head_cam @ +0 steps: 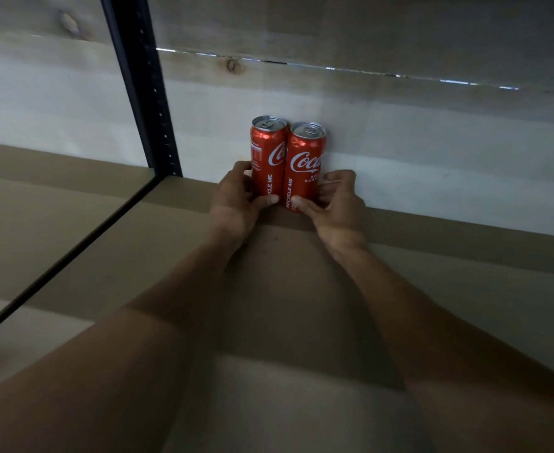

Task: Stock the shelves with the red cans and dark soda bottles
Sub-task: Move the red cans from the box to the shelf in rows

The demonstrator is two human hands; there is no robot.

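- Brown shelf board [465,289] under both my arms, lit in bands, darker in the middle.
- Back wall [399,125] is pale wooden planks. A thin gap [334,69] between two planks lets light through, and there's a knot [233,65] just under it.
- Black upright post [144,93] with a row of holes stands left of the cans, well apart from them.
- Black frame rail [73,246] runs from the foot of that post diagonally toward the lower left, splitting this bay from the next one.
- Nothing stands between me and the cans except my own hands. Fingers cover the lower part of each can.
- Count: 2 red cans, 2 hands, 1 post, 1 rail.
- Left can [268,155] and right can [305,165] are upright, side by side and touching, at the back of the shelf just in front of the wall. Can't tell if they touch the wall.
- Both lids face up with the tabs showing. White script logo and "RECYCLE ME" face me.
- Left hand [236,197] grasps the left can low down, thumb across the front, fingers round its left side.
- Right hand [337,207] grasps the right can low down, thumb on the front, fingers curled round its right side.
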